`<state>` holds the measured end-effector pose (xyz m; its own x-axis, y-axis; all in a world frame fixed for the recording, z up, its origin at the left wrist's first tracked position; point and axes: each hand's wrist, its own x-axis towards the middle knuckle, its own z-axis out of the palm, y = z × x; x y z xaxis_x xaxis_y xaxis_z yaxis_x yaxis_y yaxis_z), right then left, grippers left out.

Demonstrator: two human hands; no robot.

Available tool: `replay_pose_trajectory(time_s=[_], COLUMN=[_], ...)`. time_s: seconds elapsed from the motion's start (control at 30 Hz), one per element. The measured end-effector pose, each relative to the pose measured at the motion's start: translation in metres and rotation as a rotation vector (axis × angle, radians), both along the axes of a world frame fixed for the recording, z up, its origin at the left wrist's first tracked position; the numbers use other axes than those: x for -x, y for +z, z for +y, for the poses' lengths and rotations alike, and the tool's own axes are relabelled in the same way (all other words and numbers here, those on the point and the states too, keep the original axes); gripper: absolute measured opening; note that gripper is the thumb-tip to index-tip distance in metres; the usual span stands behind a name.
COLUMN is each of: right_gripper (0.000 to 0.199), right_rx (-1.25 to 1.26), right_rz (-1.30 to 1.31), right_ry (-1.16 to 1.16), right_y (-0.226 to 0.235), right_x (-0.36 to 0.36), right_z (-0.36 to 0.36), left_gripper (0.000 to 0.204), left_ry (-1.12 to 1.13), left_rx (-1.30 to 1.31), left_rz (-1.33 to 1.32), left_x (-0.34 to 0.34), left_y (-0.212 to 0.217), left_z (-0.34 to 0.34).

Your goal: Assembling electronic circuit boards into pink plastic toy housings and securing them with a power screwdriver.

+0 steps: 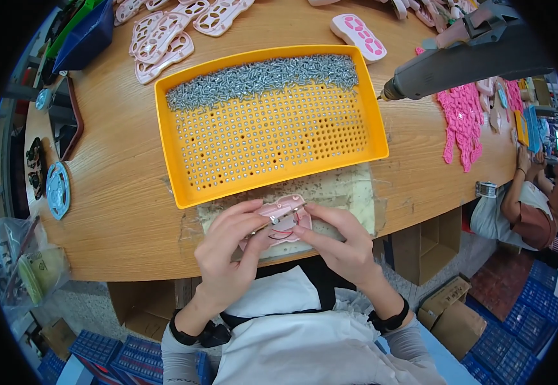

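Observation:
A pale pink plastic shell (287, 204) lies on a worn whitish mat at the table's near edge. Over it a thin circuit board (279, 217), seen nearly edge-on, is tilted up, with thin dark and red wires below it. My left hand (231, 240) is closed, pinching the board's left end between thumb and fingers. At the other end, my right hand (343, 240) is closed too, its index finger against the board's tip and its thumb at the shell's right side. My fingertips hide parts of the shell and board.
Just beyond my hands stands a yellow perforated tray (272, 186) with many small screws heaped along its far side. An electric screwdriver (458, 67) reaches in from the right. Pink shells (163, 38) lie at the back left, bright pink parts (462, 122) at right. Another person (526, 208) sits far right.

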<state>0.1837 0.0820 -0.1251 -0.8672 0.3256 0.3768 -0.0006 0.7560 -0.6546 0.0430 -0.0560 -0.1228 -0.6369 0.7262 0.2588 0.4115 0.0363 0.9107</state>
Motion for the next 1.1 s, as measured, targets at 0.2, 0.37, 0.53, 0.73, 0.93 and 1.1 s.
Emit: replay_pose_trajectory(time_s=[0.2, 0.37, 0.53, 0.73, 0.93, 1.1], right_gripper=[0.028, 0.025, 0.024, 0.023, 0.035, 0.035], right_rx=[-0.019, -0.005, 0.07, 0.418, 0.692, 0.904], right_rz=[0.022, 0.016, -0.02, -0.144, -0.393, -0.501], right_ry=[0.008, 0.008, 0.05, 0.043, -0.095, -0.043], right_y=[-0.002, -0.002, 0.003, 0.016, 0.035, 0.032], right_x=[0.002, 0.0, 0.0, 0.004, 0.02, 0.025], right_z=[-0.001, 0.0, 0.005, 0.012, 0.022, 0.024], left_gripper=[0.017, 0.018, 0.02, 0.023, 0.023, 0.02], left_ry=[-0.035, -0.171, -0.309, -0.342, -0.343, -0.351], left_rx=[0.006, 0.03, 0.04, 0.079, 0.056, 0.045], left_rz=[-0.188, -0.075, 0.018, 0.184, 0.225, 0.234], left_x=[0.005, 0.016, 0.028, 0.028, 0.029, 0.028], left_y=[0.0, 0.005, 0.006, 0.009, 0.007, 0.006], left_z=[-0.006, -0.006, -0.008, -0.007, -0.008, -0.008])
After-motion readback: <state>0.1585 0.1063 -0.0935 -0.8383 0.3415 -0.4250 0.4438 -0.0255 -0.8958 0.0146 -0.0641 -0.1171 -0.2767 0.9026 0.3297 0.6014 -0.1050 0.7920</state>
